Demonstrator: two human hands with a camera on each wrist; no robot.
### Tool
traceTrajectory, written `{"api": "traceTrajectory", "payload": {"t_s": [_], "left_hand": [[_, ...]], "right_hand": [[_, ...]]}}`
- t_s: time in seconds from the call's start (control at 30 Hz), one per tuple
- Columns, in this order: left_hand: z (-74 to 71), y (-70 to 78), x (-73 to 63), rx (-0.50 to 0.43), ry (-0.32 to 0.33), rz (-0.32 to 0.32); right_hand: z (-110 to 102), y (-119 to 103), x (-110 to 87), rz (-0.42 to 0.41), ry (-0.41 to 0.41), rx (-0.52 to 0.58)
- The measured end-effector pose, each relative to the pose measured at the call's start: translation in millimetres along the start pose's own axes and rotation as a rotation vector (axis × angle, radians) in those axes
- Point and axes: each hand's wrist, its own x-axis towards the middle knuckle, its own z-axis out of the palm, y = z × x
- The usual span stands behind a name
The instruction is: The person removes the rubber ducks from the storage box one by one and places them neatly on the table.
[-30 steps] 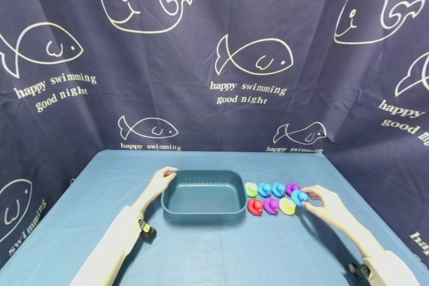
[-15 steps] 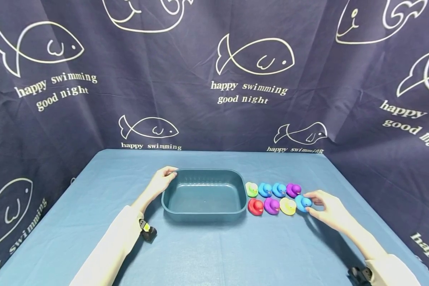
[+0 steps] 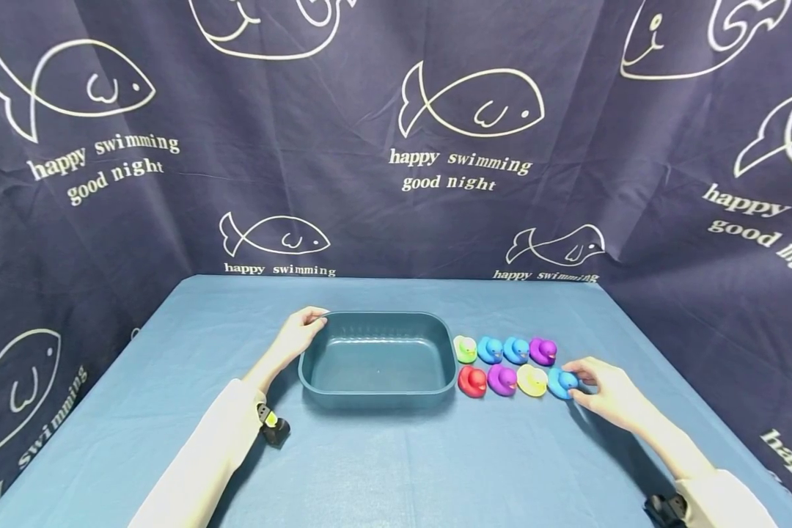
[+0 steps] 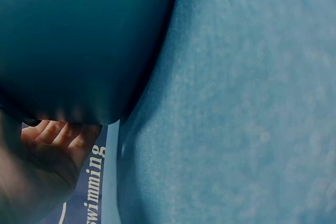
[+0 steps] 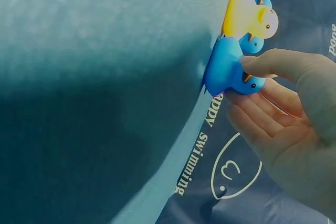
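My left hand [image 3: 295, 334] grips the back left corner of the teal plastic basin [image 3: 378, 400], its fingers at the rim. In the left wrist view, the basin wall [image 4: 79, 40] covers part of that hand. My right hand [image 3: 609, 390] pinches a blue rubber duck [image 3: 560, 382] between thumb and fingers, at the right end of the front row. The right wrist view shows the thumb on the duck's head and the fingers under its beak side. Beside the held duck sits a yellow duck [image 3: 532, 380], then a purple duck [image 3: 501, 380] and a red duck [image 3: 471, 381].
Behind the front row stand a green duck [image 3: 465, 349], two blue ducks [image 3: 490, 350] and a purple duck [image 3: 543, 351]. Both rows lie right of the basin on the blue-covered table [image 3: 396, 469]. A dark fish-print curtain [image 3: 363, 242] borders the table.
My right hand has brought the blue duck down and slightly right, from over the back purple duck to the front row beside the yellow duck. The left hand has stayed on the basin.
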Motion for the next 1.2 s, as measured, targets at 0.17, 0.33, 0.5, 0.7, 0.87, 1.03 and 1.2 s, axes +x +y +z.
{"api": "traceTrajectory", "payload": {"t_s": [0.17, 0.33, 0.5, 0.7, 0.87, 1.03, 1.2], "left_hand": [[1.1, 1.6, -0.6, 0.001, -0.003, -0.002], [2.4, 3.2, -1.3, -0.006, -0.012, -0.004], [2.2, 3.4, -0.5, -0.009, -0.017, 0.001], [0.7, 2.3, -1.0, 0.011, 0.010, -0.003], [-0.9, 3.7, -4.3, 0.012, 0.030, -0.022], [-3.9, 2.5, -3.7, -0.032, -0.023, -0.082], [-10.9, 5.5, -3.1, -0.069, -0.082, -0.136]], "right_hand": [[0.4, 1.0, -0.4, 0.014, -0.008, -0.016], [-0.4, 0.4, -1.1, 0.027, -0.013, -0.015], [0.0, 2.3, -1.8, 0.030, -0.012, -0.008], [0.4, 2.7, 1.0, 0.008, -0.010, -0.007], [-3.6, -0.3, 7.7, -0.028, 0.006, -0.007], [-12.7, -9.2, 20.6, -0.037, 0.051, -0.015], [-23.2, -23.0, 40.1, -0.060, 0.105, -0.021]]}}
